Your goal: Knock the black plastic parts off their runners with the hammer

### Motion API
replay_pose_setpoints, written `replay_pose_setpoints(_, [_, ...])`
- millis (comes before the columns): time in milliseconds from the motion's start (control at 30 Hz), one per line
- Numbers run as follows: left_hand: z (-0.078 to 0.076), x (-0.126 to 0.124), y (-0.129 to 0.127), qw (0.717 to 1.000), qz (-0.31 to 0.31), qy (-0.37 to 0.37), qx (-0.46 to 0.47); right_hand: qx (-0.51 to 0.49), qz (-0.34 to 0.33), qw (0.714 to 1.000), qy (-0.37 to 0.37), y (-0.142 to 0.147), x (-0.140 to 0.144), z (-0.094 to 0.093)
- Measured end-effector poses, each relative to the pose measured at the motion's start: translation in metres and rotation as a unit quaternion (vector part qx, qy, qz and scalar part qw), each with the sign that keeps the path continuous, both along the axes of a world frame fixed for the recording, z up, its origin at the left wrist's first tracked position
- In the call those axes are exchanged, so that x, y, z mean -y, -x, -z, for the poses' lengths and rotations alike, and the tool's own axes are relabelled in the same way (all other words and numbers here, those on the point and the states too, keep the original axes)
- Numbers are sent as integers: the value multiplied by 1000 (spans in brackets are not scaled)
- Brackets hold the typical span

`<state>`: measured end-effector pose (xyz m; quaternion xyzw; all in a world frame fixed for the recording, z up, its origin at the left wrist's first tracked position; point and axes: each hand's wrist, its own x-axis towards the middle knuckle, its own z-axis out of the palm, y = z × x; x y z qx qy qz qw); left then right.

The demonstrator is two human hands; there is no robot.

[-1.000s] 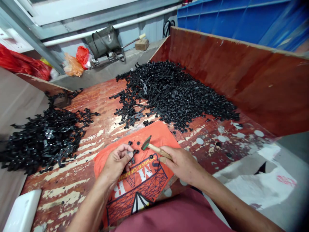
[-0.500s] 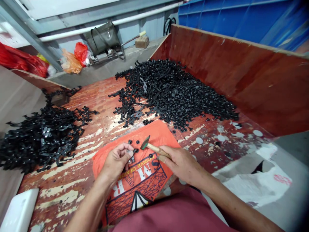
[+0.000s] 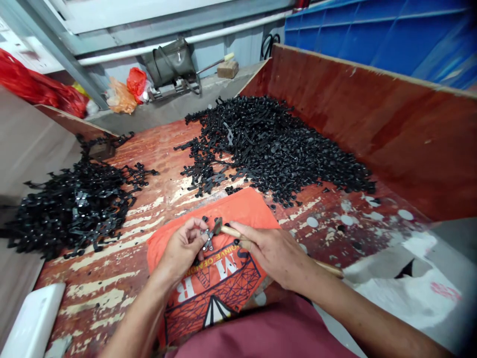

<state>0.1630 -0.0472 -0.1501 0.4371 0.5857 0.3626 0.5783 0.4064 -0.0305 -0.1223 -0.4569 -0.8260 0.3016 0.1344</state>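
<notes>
My left hand (image 3: pixel 182 246) pinches a small black plastic part (image 3: pixel 207 240) down on an orange printed cloth (image 3: pixel 219 268) laid over my lap and the bench edge. My right hand (image 3: pixel 272 251) grips the wooden handle of a small hammer (image 3: pixel 223 229); its dark head rests right on the part, beside my left fingertips. A few loose black caps (image 3: pixel 204 219) lie on the cloth just beyond the hammer head.
A big heap of black plastic caps and frames (image 3: pixel 272 149) fills the back of the worn red wooden bench (image 3: pixel 149 164). A second heap of black frames (image 3: pixel 70 209) lies at left. A tall red board wall (image 3: pixel 372 119) stands at right. A white object (image 3: pixel 33 323) sits at bottom left.
The hammer head has come down from above the cloth onto the part held by my left hand. The view shifted slightly.
</notes>
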Motion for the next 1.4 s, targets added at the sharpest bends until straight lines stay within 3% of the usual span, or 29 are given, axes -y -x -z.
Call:
replay_pose_setpoints(233, [6, 1, 0, 1000, -17, 0, 12, -44, 2, 998, -48, -2, 1, -17])
replay_pose_setpoints(400, [7, 1, 0, 1000, -10, -5, -1, 79, -46, 994, -58, 5, 2, -7])
replay_pose_setpoints(567, [11, 0, 0, 1000, -7, -10, -19, 5, -37, 997, -65, 4, 1, -6])
replay_pose_setpoints(733, [12, 1, 0, 1000, -6, -20, -21, 96, -41, 994, -46, 10, 2, -1])
replay_pose_setpoints(900, [-12, -3, -1, 996, -71, -5, 61, -131, 27, 991, 1, 0, -8, -12])
replay_pose_setpoints(967, [-23, -7, -2, 990, -85, 4, 112, -167, 59, 984, 9, -7, -11, -14])
replay_pose_setpoints(1100, [-30, -18, -5, 982, -112, 1, 150, -145, 69, 986, 33, -14, -8, 0])
replay_pose_setpoints(1233, [-21, -27, -8, 979, -149, 18, 135, -110, 83, 990, 33, -15, -1, 16])
replay_pose_setpoints(1400, [-13, -33, -10, 978, -177, -14, 112, -79, 80, 993, 29, -16, -2, 19])
